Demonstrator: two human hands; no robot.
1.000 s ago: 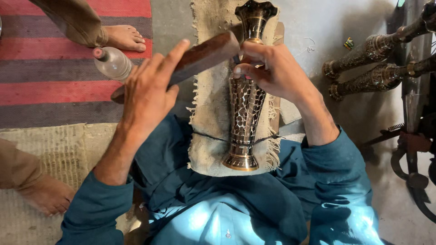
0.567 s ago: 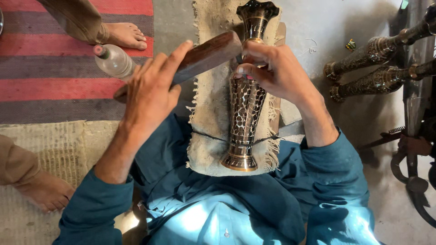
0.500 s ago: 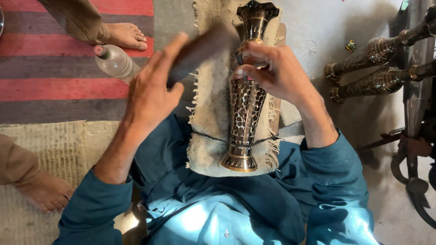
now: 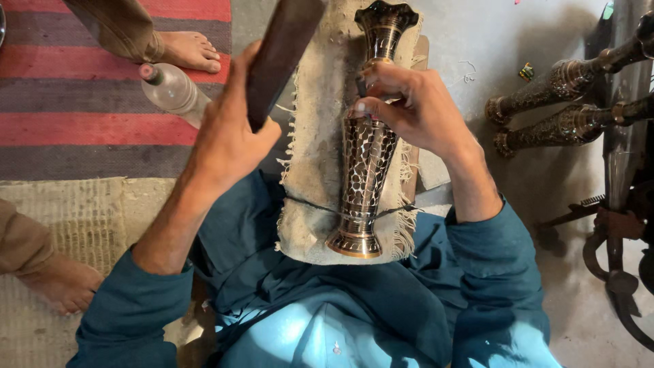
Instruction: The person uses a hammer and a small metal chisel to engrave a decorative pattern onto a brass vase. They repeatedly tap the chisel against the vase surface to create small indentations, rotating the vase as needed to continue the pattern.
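You sit in a floor-level metalcraft workshop: an engraved brass vase point(image 4: 368, 143) lies on a frayed burlap pad point(image 4: 317, 102), finished vases point(image 4: 565, 78) rest on bare concrete point(image 4: 477, 41), iron tools point(image 4: 613, 232) beside striped rugs point(image 4: 75, 102)

I see a polished metal vase point(image 4: 364, 163), glossy, its body cut with a dark netlike pattern. It lies on coarse, frayed burlap cloth point(image 4: 320, 129), matt and rough. My left hand point(image 4: 228, 140) grips a dark, smooth wooden block point(image 4: 281, 51). Nearby are a clear plastic bottle point(image 4: 174, 88), a woven striped rug point(image 4: 82, 102) and dull concrete floor point(image 4: 470, 41).
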